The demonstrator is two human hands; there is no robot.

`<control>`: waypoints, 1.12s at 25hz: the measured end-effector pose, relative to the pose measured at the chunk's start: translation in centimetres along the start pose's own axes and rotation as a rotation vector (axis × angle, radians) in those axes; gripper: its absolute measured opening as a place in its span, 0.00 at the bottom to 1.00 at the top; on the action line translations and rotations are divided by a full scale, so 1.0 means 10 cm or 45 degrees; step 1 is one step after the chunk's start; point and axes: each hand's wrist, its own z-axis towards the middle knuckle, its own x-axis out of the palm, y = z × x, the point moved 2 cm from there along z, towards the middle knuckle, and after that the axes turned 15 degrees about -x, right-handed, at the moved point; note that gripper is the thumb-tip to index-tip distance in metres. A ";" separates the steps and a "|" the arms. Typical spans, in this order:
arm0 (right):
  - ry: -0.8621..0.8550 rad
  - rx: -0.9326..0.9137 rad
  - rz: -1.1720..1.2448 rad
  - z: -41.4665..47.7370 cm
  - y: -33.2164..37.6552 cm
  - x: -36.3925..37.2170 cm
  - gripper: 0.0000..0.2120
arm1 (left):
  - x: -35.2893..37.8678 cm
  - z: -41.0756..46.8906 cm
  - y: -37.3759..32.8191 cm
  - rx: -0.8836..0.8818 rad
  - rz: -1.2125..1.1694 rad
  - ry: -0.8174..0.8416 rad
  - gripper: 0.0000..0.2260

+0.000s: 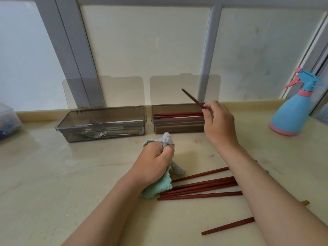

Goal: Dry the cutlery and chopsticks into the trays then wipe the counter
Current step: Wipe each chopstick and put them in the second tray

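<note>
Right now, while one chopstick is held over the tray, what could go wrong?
1. The right hand pinches the chopstick only near one end, tilted above the right tray; it might slip and fall outside.
2. The right forearm crosses over the loose chopsticks on the counter; pulling back could sweep some away.
3. The left hand grips the cloth beside them and may drag them.

The tabletop [71, 183] is glossy pale cream. The chopsticks [200, 186] are plain reddish-brown. The cloth [156, 189] is mint green and grey. The cutlery tray [63, 129] and chopstick tray [177, 129] are smoky translucent grey, and the forks [99, 133] silver. The spray bottle [291, 114] is sky blue with a pink trigger, collar and base.
</note>
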 end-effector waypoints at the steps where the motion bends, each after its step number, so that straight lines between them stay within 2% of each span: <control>1: 0.057 0.015 -0.059 0.00 -0.03 0.04 0.07 | 0.00 0.00 0.00 0.003 0.002 0.003 0.23; 6: 0.356 0.147 -0.246 -0.02 -0.07 0.15 0.10 | -0.01 0.01 0.02 0.005 0.007 -0.003 0.22; 9: 0.496 0.145 -0.302 -0.05 -0.07 0.21 0.13 | 0.00 0.01 0.03 0.000 0.010 0.000 0.22; 18: 0.362 0.118 -0.387 -0.06 -0.11 0.20 0.13 | 0.02 0.02 0.03 0.011 0.026 0.005 0.22; 21: 0.391 0.108 -0.410 -0.06 -0.11 0.21 0.13 | 0.01 0.02 0.03 0.010 0.032 0.005 0.22; 24: 0.507 0.092 -0.418 -0.06 -0.09 0.23 0.07 | 0.02 0.01 0.02 0.004 0.043 0.000 0.22; 25: 0.558 0.092 -0.418 -0.06 -0.08 0.23 0.08 | 0.02 0.00 0.02 0.003 0.045 0.000 0.22; 27: 0.667 0.117 -0.391 -0.07 -0.05 0.24 0.22 | 0.02 0.00 0.01 0.002 0.046 0.001 0.22; 28: 0.694 0.140 -0.357 -0.07 -0.03 0.24 0.26 | 0.02 0.00 0.01 0.000 0.049 0.000 0.22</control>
